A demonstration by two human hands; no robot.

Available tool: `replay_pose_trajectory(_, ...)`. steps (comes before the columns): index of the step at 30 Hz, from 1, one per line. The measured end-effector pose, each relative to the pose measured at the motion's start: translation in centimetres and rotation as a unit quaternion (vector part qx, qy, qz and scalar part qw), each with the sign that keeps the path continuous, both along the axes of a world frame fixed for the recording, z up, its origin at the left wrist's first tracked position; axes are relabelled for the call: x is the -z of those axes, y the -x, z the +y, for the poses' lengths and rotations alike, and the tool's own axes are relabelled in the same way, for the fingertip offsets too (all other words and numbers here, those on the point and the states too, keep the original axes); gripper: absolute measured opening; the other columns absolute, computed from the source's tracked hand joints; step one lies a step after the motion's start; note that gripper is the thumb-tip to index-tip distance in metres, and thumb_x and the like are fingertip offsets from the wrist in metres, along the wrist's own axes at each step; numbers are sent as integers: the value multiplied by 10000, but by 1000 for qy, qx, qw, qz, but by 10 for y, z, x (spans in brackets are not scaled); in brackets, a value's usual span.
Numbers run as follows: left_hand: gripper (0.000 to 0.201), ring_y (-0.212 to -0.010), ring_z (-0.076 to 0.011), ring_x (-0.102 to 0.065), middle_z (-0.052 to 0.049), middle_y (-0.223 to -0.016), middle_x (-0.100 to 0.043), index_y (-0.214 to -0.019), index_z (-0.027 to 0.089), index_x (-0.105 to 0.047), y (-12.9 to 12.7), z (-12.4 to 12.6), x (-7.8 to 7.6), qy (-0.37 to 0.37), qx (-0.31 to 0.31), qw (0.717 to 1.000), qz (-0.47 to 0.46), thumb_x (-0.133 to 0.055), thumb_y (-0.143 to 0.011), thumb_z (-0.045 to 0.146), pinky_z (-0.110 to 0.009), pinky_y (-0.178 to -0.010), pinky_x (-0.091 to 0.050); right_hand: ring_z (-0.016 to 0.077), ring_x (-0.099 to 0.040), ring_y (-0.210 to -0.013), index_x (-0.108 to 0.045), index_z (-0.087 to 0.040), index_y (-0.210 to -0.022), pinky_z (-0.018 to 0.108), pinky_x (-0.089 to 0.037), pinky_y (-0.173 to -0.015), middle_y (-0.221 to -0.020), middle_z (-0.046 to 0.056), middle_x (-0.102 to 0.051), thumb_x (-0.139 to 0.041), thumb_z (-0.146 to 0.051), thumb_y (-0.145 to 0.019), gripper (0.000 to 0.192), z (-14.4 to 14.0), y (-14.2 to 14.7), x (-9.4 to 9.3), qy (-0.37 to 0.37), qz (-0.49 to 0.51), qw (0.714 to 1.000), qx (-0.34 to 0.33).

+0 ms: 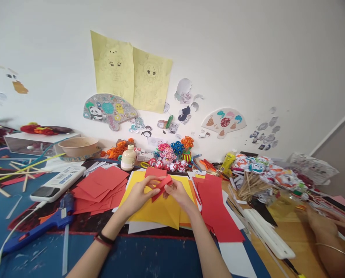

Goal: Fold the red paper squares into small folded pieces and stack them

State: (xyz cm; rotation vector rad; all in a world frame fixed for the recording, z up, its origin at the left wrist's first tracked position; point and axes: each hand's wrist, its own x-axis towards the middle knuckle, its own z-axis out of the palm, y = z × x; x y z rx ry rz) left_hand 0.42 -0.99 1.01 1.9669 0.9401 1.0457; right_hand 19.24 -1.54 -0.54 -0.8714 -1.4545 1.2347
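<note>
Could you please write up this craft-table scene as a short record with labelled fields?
Setting: blue table against a white wall with paper drawings
Left hand: pinches the red paper piece at its left end
Right hand: grips the same piece from the right
Beneath the hands: yellow paper sheets
Left of the hands: stack of red paper squares, blue glue gun
Right of the hands: red paper strips
Behind: small cream bottle
Far right: another person's arm resting on the table
</note>
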Motion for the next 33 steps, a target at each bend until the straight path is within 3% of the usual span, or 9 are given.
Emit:
replay_pose_trajectory(5,323,-763,-195,-629,-50,-877,-697,-1043,201,-599,4,7,10,-48,-117,992,31,-397,-904,412,-278,-682,-443,190,-627,-823,-683,-168,-953,299,-478,-761,-896,62,-678,-693,-442,-749,342,-4,0,-1,41,53,998,20)
replay_pose_trajectory(10,364,-1081,-264,-557,-111,-1207,-603,-1201,204,-510,5,6,12,-179,-250,948,80,-474,-885,381,-356,-867,-414,202,-635,-765,-699,-131,-884,309,-482,-716,-847,72,-694,-719,-447,-717,358,-6,6,-1,54,62,996,24)
replay_pose_trajectory(13,330,-1176,-292,-494,-126,-1273,-575,-1202,210,-550,1,1,11,-288,-238,908,191,-445,-911,327,-419,-987,-307,202,-642,-724,-700,-124,-890,332,-492,-720,-838,75,-702,-742,-435,-696,370,-5,10,0,57,99,992,51)
replay_pose_trajectory(18,511,-1303,-304,-384,-113,-1432,-441,-1370,228,-422,-7,-5,11,-334,-208,881,263,-473,-899,420,-444,-1052,-231,203,-638,-769,-681,-126,-993,321,-500,-718,-940,101,-699,-724,-393,-731,376,-1,13,3,57,166,981,86)
replay_pose_trajectory(21,484,-1254,-282,-445,-119,-1365,-520,-1337,216,-457,-9,-8,9,-335,-200,884,257,-459,-905,433,-428,-1041,-255,207,-637,-827,-676,-143,-1022,315,-497,-751,-987,96,-692,-724,-345,-743,348,-2,13,0,63,180,980,50)
replay_pose_trajectory(24,332,-1013,-242,-591,-100,-1071,-695,-1139,209,-594,-10,-10,6,-315,-197,898,235,-426,-927,401,-420,-977,-291,214,-632,-868,-683,-156,-1009,324,-489,-795,-994,87,-689,-722,-327,-743,319,-5,14,-4,47,148,988,16)
replay_pose_trajectory(27,318,-791,-204,-608,-57,-794,-713,-889,211,-658,-10,-11,4,-267,-205,915,222,-416,-929,413,-398,-884,-311,216,-618,-892,-683,-168,-981,321,-476,-818,-981,79,-681,-727,-347,-729,312,-4,15,-5,-23,73,992,98)
replay_pose_trajectory(30,329,-685,-176,-590,-32,-723,-700,-829,214,-670,-9,-7,5,-201,-181,941,202,-441,-912,435,-350,-802,-323,207,-599,-916,-649,-204,-1050,301,-466,-807,-1034,64,-655,-738,-365,-711,385,-1,13,-3,-74,3,977,202)
replay_pose_trajectory(33,308,-674,-168,-594,-29,-778,-716,-890,216,-674,-9,-4,6,-149,-146,964,168,-458,-899,435,-306,-754,-333,201,-601,-847,-674,-176,-931,292,-462,-764,-912,62,-664,-709,-396,-736,296,2,9,0,-68,-37,981,177)
